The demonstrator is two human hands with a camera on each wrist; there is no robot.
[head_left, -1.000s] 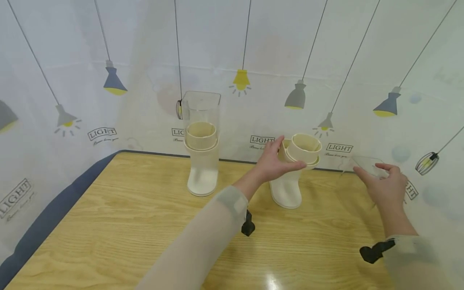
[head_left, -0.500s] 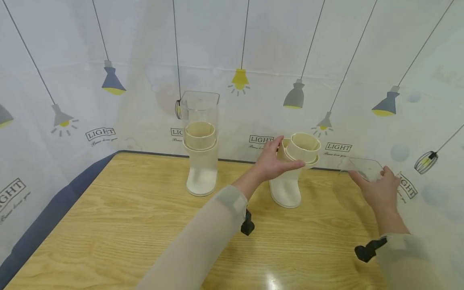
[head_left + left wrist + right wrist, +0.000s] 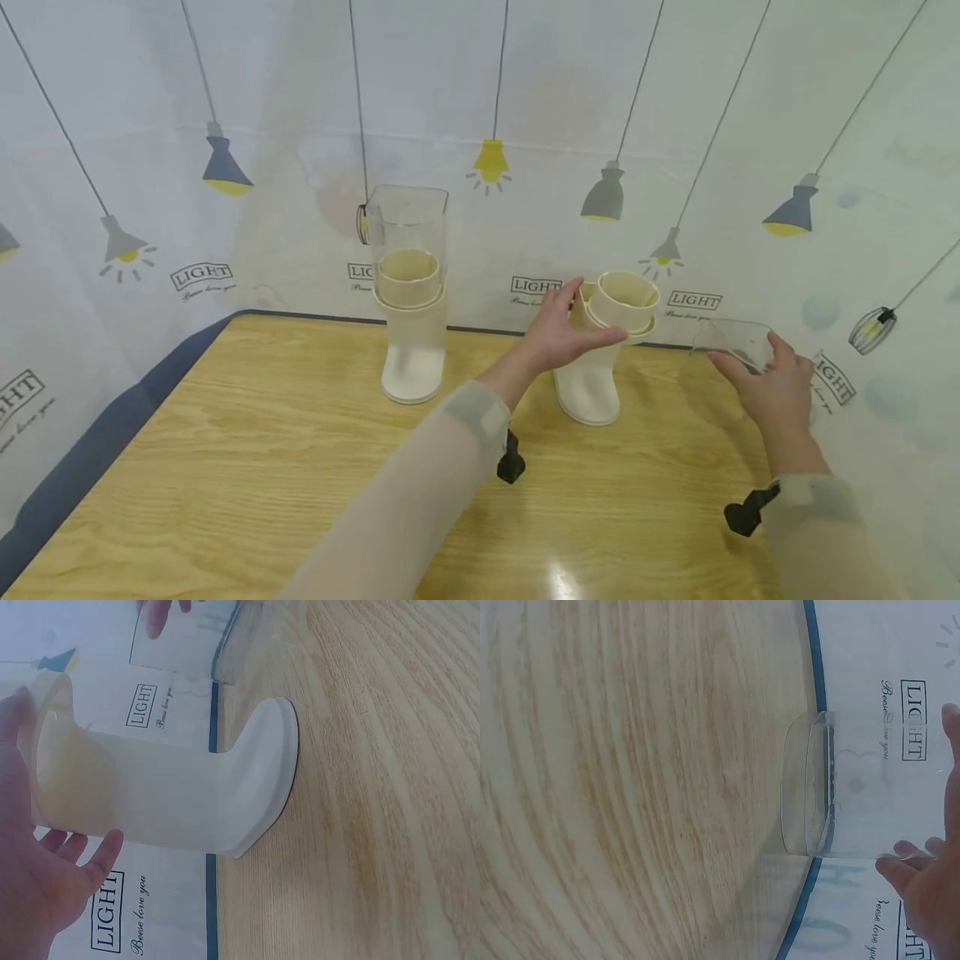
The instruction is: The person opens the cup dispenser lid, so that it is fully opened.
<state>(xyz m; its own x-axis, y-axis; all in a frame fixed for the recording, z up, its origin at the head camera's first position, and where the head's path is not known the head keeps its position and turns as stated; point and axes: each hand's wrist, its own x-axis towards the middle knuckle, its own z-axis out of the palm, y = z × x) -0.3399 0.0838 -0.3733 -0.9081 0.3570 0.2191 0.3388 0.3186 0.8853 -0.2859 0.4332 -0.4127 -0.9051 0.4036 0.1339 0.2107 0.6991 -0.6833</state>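
Note:
My left hand (image 3: 558,337) grips the upper end of a cream plastic dispenser stand (image 3: 588,392), thumb in front and fingers round its left side. The stand is upright, with a round collar (image 3: 628,300) at its top and a flared foot on the table, seen sideways in the left wrist view. To its right, my right hand (image 3: 780,396) holds a clear plastic container (image 3: 855,780) between thumb and fingers. The container's lower end shows close over the table's back edge in the right wrist view. A gap separates container and stand.
A second cream stand (image 3: 415,333) stands upright to the left, with a clear container (image 3: 408,217) on top. The wooden table (image 3: 300,467) has a dark back edge. Behind it hangs a white cloth (image 3: 300,83) printed with lamps.
My right hand has moved left with the clear container, closer to the stand in my left hand. My left hand keeps its grip, and the head view has shifted slightly.

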